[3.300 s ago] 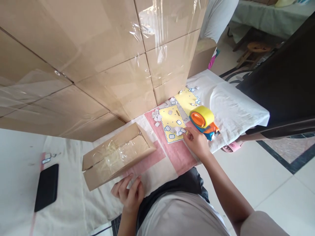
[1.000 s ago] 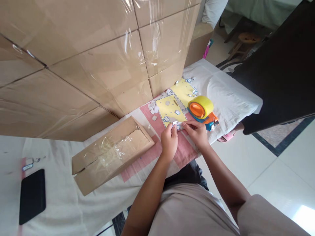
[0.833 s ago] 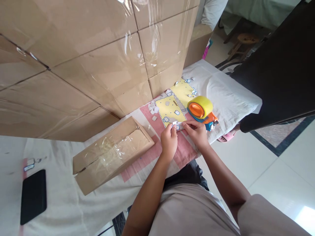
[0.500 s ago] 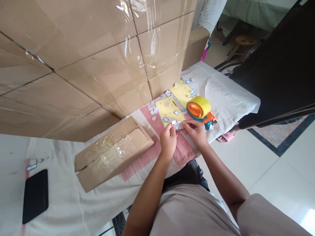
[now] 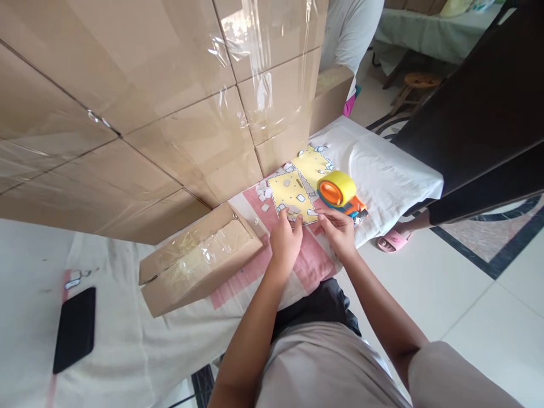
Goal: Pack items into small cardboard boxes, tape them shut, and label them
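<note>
My right hand (image 5: 339,231) pinches a small white piece of paper (image 5: 312,212) between thumb and fingertips. It is over the near right corner of a yellow patterned sheet (image 5: 290,190). My left hand (image 5: 285,241) is at the sheet's near edge, thumb and forefinger apart, with nothing visible between them. Small pale pieces lie on the sheet, and a loose cluster of paper scraps (image 5: 263,191) is beside its left edge. A second yellow sheet (image 5: 312,162) lies just beyond. Right of the sheets stands a tape dispenser (image 5: 359,207) with a yellow tape roll (image 5: 343,186).
Stacked taped cartons (image 5: 191,130) form a wall behind the cloth-covered table (image 5: 395,161). To my left lie a closed carton (image 5: 199,258) and a black flat device (image 5: 75,330). A person's white sleeve (image 5: 355,34) shows behind the stack; a foot in a pink sandal (image 5: 391,241) is at right.
My left thumb and forefinger have parted and moved slightly left, away from the white piece. My right hand keeps its pinch. The camera view has shifted a little.
</note>
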Demonstrator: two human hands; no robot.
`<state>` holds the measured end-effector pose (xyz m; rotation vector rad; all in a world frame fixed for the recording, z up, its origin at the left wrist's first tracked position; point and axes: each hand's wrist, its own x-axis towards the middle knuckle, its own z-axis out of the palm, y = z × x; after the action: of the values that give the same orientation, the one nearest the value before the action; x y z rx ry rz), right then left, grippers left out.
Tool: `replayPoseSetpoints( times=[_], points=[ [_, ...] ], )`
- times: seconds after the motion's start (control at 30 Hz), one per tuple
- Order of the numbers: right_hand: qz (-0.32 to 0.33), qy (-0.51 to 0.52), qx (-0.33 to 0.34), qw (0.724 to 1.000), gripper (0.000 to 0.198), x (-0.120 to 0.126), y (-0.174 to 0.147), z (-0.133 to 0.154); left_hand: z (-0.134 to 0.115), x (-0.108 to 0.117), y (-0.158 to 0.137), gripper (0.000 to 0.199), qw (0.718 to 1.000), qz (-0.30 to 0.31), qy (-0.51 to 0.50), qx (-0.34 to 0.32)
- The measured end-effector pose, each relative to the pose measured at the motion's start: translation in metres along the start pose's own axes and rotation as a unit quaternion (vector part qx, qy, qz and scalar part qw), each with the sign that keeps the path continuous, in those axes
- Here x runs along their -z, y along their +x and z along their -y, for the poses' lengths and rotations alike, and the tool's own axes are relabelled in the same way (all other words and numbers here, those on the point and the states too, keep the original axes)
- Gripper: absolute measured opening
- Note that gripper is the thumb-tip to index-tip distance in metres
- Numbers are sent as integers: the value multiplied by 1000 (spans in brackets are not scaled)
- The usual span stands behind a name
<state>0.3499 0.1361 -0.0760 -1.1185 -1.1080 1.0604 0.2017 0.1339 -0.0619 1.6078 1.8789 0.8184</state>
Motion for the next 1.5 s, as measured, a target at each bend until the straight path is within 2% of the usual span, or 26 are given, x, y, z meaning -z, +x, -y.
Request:
replayPoseSetpoints(
  times=[0.13,0.3,0.33,0.4,0.47,0.5,0.53,0.57,0.6,0.63,0.7,0.77,0.83,0.97,1.1,1.27,1.5],
  points=[
    [5,31,-12,999,27,-1,1,1,-2,11,-11,48,999,-14,47,-3],
    [43,78,9,996,36,-16,6,10,-6,12,-32,51,999,-32,16,-20],
    [59,76,11,995,39,-20,7,13,-6,15,-40,48,998,-39,9,-39],
    [100,53,7,993,41,-28,13,18,-2,29,-60,37,990,-70,2,-122],
    [154,32,-6,988,43,-37,20,21,10,59,-80,25,956,-153,29,-248],
    [186,28,-14,982,44,-41,24,21,19,78,-87,25,925,-226,66,-298],
    [221,29,-24,975,42,-45,28,20,30,101,-92,25,891,-313,107,-311],
    [256,33,-32,966,38,-49,32,19,41,124,-93,28,863,-390,151,-284],
    [289,37,-38,956,33,-53,36,18,53,147,-93,40,861,-414,212,-205],
    [318,37,-36,947,29,-56,39,17,64,169,-90,52,866,-417,252,-110],
    [358,30,-19,933,24,-64,44,14,84,204,-83,61,893,-353,278,36],
    [388,26,-3,921,24,-72,44,13,102,225,-78,61,925,-266,254,92],
    [416,39,-4,908,27,-79,42,10,116,236,-78,59,943,-226,228,88],
    [452,83,-38,887,30,-91,28,1,133,243,-85,54,943,-247,209,70],
    [458,148,-59,875,28,-103,13,1,134,243,-90,52,945,-253,194,70],
    [461,188,-23,867,22,-115,5,6,130,241,-89,55,944,-257,198,57],
    [435,193,55,878,30,-118,-1,-1,131,241,-92,57,948,-248,196,27]
  ],
)
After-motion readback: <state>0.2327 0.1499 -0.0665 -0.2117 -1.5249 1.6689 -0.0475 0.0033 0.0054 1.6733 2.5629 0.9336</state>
